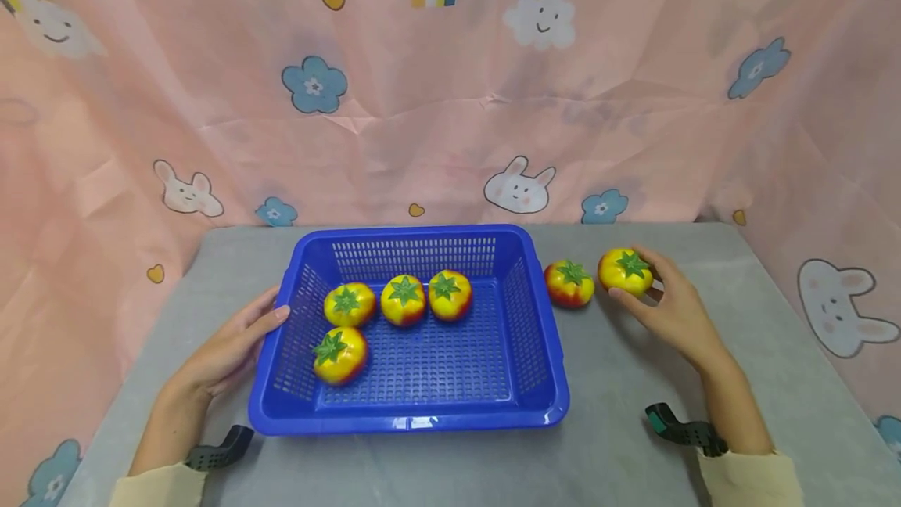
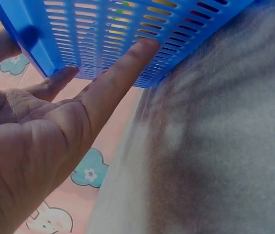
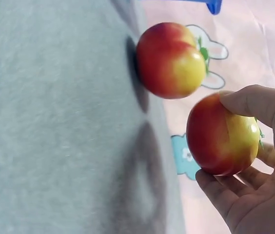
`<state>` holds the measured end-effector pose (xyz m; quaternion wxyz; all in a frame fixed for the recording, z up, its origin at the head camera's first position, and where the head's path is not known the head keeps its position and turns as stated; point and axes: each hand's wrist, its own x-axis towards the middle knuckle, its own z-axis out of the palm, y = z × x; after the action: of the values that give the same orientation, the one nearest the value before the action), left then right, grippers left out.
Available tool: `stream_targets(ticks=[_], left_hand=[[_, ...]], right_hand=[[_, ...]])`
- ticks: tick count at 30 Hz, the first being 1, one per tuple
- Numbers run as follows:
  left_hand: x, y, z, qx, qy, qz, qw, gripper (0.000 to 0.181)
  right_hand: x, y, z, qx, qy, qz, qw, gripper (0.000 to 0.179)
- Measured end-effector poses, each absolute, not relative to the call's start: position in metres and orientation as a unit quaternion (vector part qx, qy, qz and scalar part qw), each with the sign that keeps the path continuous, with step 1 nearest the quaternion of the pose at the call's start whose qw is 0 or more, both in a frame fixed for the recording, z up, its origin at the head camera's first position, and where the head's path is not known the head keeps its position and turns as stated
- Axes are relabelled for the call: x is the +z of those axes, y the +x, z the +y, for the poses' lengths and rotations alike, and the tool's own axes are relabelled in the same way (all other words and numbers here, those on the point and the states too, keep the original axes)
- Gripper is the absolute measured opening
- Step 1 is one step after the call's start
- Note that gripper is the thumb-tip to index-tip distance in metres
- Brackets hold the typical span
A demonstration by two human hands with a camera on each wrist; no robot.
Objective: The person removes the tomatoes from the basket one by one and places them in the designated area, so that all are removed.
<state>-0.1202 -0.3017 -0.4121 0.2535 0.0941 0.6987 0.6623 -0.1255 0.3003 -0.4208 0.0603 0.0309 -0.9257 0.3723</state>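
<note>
My right hand (image 1: 672,307) holds a red-and-yellow tomato (image 1: 625,272) with a green star-shaped top, thumb on one side and fingers on the other. In the right wrist view this tomato (image 3: 223,134) is lifted off the table, its shadow falling below. A second tomato (image 1: 569,284) rests on the table between it and the basket. My left hand (image 1: 228,346) grips the left side of a blue plastic basket (image 1: 411,421), thumb over the rim. The left wrist view shows fingers (image 2: 120,78) against its slotted outer wall. Several tomatoes (image 1: 404,300) lie inside, toward the left and back.
The grey table (image 1: 619,444) carries the basket and the loose tomato. A pink printed cloth (image 1: 422,124) hangs behind and at both sides. Black bands (image 1: 686,430) sit on both wrists.
</note>
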Motion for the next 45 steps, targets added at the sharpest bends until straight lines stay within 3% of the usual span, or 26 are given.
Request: stream_targets(ticks=[15,45], left_hand=[[-0.415,-0.121,-0.301,0.668,0.104,0.690,0.259,0.071],[-0.412,-0.121,-0.301,0.656,0.091,0.704,0.257,0.071]], right_hand=[[-0.443,-0.129,0.302,0.363,0.034,-0.930,0.046,0.080],[-0.444,-0.131,0.301,0.360,0.025,-0.932,0.040,0.080]])
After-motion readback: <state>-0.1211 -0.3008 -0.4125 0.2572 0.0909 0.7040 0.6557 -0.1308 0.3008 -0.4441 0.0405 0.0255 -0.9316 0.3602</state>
